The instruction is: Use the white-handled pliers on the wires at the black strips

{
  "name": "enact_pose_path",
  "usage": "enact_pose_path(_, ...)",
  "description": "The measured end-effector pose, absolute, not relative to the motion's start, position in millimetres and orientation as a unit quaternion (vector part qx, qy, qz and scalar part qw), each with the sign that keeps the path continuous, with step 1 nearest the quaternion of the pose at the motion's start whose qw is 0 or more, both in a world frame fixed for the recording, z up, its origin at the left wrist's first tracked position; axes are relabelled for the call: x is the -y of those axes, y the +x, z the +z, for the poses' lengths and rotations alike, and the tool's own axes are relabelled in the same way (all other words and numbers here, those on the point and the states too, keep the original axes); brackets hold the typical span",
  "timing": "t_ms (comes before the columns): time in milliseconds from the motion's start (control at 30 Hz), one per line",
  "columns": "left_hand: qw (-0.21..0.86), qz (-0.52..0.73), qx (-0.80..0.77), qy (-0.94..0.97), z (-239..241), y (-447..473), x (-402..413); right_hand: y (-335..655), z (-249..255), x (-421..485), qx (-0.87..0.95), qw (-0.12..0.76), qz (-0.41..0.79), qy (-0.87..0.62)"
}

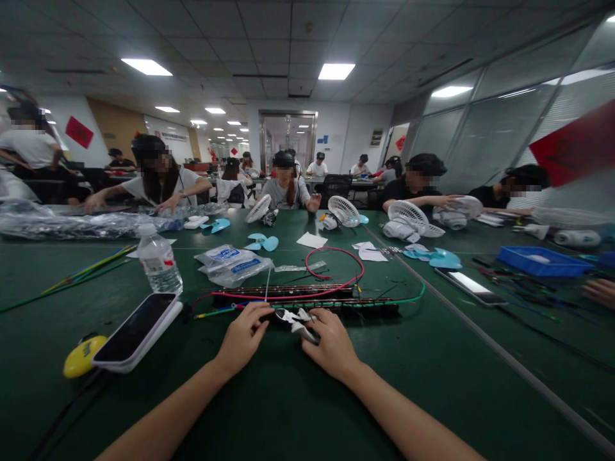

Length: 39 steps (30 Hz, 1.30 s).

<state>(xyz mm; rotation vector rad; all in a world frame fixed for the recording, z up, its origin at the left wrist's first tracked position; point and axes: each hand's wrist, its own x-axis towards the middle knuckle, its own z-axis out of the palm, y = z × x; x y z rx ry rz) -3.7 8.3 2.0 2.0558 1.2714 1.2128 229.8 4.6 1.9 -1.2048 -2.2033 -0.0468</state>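
Note:
My right hand (331, 339) is closed round small pliers (295, 318) with white handles, their head pointing left toward my other hand. My left hand (244, 336) has its fingers bent together at the near edge of a long dark bar (336, 307) with wires along it; what the fingertips hold is hidden. A thin white strip like a cable tie (268, 283) rises from the bar just beyond those fingertips. A red wire (362, 272) loops up behind the bar, and a green wire (420, 291) curves off its right end. A second dark bar (283, 292) lies behind.
At the left stand a water bottle (161, 262), a phone (137, 330) and a yellow tape measure (82, 357). Plastic bags (233, 266) lie beyond the bars. To the right are another phone (468, 286) and a blue tray (542, 261). Across the table, people sit near white fans (343, 211).

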Motion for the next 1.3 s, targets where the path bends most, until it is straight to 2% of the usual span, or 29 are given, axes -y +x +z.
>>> enact_pose_path(267,0.275,0.440,-0.446,0.729,-6,-5,-14,228,6,-2,0.847,0.264,-0.037,-0.459)
enact_pose_path(533,0.290,0.432,-0.447,0.727,3,-3,-12,229,7,-2,0.853,0.261,-0.036,-0.450)
enact_pose_path(1300,0.221,0.416,-0.443,0.763,-7,-6,-19,228,11,1,0.865,0.242,-0.015,-0.439)
